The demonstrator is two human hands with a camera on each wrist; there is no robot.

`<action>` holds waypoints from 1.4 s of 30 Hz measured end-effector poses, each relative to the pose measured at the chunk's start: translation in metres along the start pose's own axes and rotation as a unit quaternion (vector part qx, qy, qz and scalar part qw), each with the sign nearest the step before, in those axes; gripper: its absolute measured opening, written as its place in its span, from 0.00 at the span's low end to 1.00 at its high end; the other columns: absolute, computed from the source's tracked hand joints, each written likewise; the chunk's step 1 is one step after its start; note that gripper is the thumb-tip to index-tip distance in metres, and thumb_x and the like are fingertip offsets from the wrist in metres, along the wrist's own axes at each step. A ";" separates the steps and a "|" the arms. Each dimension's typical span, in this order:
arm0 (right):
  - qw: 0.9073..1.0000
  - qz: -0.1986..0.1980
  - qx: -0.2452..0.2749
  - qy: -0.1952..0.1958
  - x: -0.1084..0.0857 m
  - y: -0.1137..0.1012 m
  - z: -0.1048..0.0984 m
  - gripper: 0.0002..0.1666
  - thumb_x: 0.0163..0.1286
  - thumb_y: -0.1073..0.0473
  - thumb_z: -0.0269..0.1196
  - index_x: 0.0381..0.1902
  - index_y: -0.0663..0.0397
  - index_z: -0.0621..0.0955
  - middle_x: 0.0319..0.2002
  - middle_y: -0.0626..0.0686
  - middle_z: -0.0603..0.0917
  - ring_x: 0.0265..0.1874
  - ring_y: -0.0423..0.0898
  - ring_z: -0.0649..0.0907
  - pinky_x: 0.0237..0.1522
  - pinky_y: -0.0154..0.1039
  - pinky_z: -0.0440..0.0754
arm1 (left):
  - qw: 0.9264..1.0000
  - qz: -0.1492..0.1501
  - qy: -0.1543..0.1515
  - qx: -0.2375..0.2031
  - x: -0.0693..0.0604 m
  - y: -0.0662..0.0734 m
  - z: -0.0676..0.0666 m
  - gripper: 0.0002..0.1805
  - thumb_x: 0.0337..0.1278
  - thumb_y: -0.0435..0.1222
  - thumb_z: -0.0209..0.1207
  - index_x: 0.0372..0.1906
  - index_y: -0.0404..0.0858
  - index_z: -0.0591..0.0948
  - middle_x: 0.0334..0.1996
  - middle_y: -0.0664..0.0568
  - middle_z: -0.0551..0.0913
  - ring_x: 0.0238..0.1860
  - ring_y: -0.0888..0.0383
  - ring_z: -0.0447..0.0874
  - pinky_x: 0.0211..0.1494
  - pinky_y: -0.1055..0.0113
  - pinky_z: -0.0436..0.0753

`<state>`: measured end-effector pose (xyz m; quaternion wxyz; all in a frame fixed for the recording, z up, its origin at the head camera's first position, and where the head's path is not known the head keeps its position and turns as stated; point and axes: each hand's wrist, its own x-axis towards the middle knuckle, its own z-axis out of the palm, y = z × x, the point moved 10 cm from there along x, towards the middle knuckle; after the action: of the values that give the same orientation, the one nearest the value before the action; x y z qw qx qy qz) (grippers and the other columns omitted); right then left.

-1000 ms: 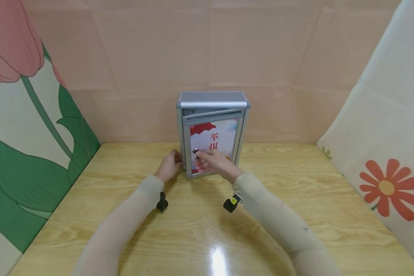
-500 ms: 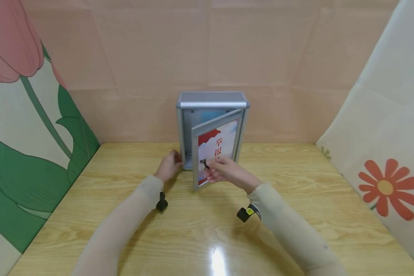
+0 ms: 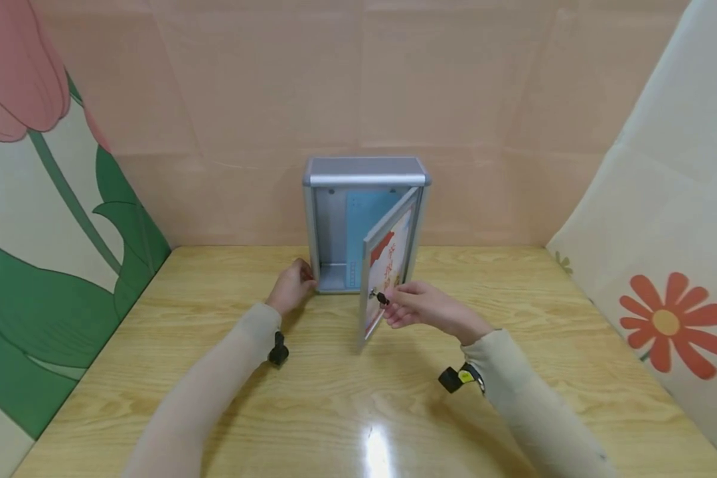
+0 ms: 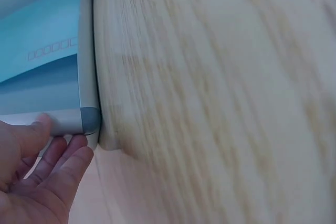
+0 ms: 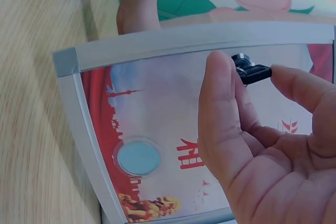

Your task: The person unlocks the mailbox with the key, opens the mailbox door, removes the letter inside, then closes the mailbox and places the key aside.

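A grey metal letter box [image 3: 367, 171] stands upright on the table, its framed front door [image 3: 388, 255] swung outward on the right-hand side. My right hand [image 3: 433, 311] pinches a black-headed key [image 5: 256, 74] sitting in the door's lock, thumb and fingers on either side of it. At the box's lower left edge, my left hand [image 3: 291, 287] holds the side wall; in the left wrist view the thumb lies on the front edge and the fingertips lie around the outer side. Inside leans a light blue envelope [image 4: 44, 32], partly hidden by the door in the head view.
The box stands on a wood-grain table [image 3: 334, 405] near the pink back wall cloth [image 3: 245, 119]. Flower-printed cloths flank the left and right sides. A round window [image 5: 138, 158] is set in the door's printed panel.
The door has swung from slightly ajar to wide, as my right hand moved right and toward me with the key. More of the blue envelope shows. My left hand has stayed on the box.
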<state>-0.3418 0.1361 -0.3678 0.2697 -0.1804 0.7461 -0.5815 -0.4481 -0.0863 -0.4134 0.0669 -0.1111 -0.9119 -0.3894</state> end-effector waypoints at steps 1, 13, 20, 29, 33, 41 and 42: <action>1.000 0.001 -0.001 -0.002 -0.001 0.000 0.000 0.25 0.78 0.56 0.47 0.54 0.78 0.70 0.40 0.60 0.82 0.37 0.46 0.85 0.46 0.41 0.85 | 1.000 -0.002 -0.002 0.012 -0.001 0.002 -0.001 0.10 0.61 0.32 0.61 0.43 0.32 0.73 0.37 0.42 0.80 0.40 0.49 0.80 0.44 0.58 0.79; 1.000 0.003 0.005 -0.007 0.000 -0.001 0.001 0.23 0.78 0.57 0.47 0.53 0.78 0.72 0.37 0.55 0.84 0.35 0.44 0.85 0.44 0.39 0.85 | 0.981 0.015 -0.189 -0.036 -0.006 0.091 0.022 0.30 0.71 0.43 0.51 0.69 0.30 0.63 0.66 0.37 0.70 0.65 0.44 0.71 0.65 0.52 0.73; 1.000 0.007 0.018 -0.008 0.001 0.002 0.003 0.24 0.78 0.57 0.48 0.53 0.79 0.72 0.37 0.55 0.84 0.36 0.44 0.85 0.46 0.43 0.85 | 0.997 0.007 -0.017 -0.070 0.031 0.102 0.020 0.36 0.70 0.36 0.49 0.74 0.30 0.48 0.72 0.34 0.56 0.73 0.42 0.56 0.74 0.51 0.60; 1.000 0.006 0.021 -0.017 0.007 0.004 0.008 0.22 0.78 0.56 0.49 0.51 0.75 0.73 0.36 0.53 0.84 0.36 0.45 0.85 0.47 0.45 0.84 | 0.977 -0.066 0.090 -0.179 0.053 0.069 0.027 0.27 0.71 0.38 0.50 0.69 0.31 0.61 0.66 0.35 0.67 0.68 0.43 0.66 0.70 0.49 0.66; 0.999 0.007 0.023 -0.024 0.010 0.003 0.010 0.21 0.78 0.57 0.47 0.51 0.75 0.73 0.35 0.52 0.84 0.35 0.43 0.85 0.46 0.43 0.85 | 0.964 -0.090 0.088 -0.232 0.056 0.056 0.031 0.25 0.70 0.36 0.51 0.66 0.30 0.65 0.64 0.36 0.71 0.66 0.43 0.69 0.68 0.50 0.68; 0.999 0.005 0.027 -0.032 0.013 0.002 0.012 0.21 0.78 0.56 0.48 0.50 0.74 0.73 0.36 0.55 0.84 0.34 0.43 0.85 0.44 0.40 0.85 | 0.943 -0.101 0.069 -0.310 0.054 0.045 0.026 0.25 0.71 0.37 0.50 0.68 0.33 0.66 0.62 0.39 0.73 0.63 0.47 0.72 0.66 0.52 0.71; 0.999 0.005 0.027 -0.032 0.013 0.002 0.012 0.21 0.78 0.56 0.49 0.50 0.74 0.73 0.36 0.55 0.84 0.34 0.43 0.85 0.44 0.40 0.85 | 0.946 -0.092 0.069 -0.304 0.053 0.047 0.023 0.25 0.71 0.37 0.50 0.68 0.34 0.66 0.63 0.40 0.73 0.63 0.48 0.72 0.67 0.53 0.70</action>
<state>-0.3447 0.1195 -0.3748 0.3017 -0.1878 0.7219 -0.5938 -0.4880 -0.0301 -0.3860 0.0568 -0.0142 -0.7497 -0.6592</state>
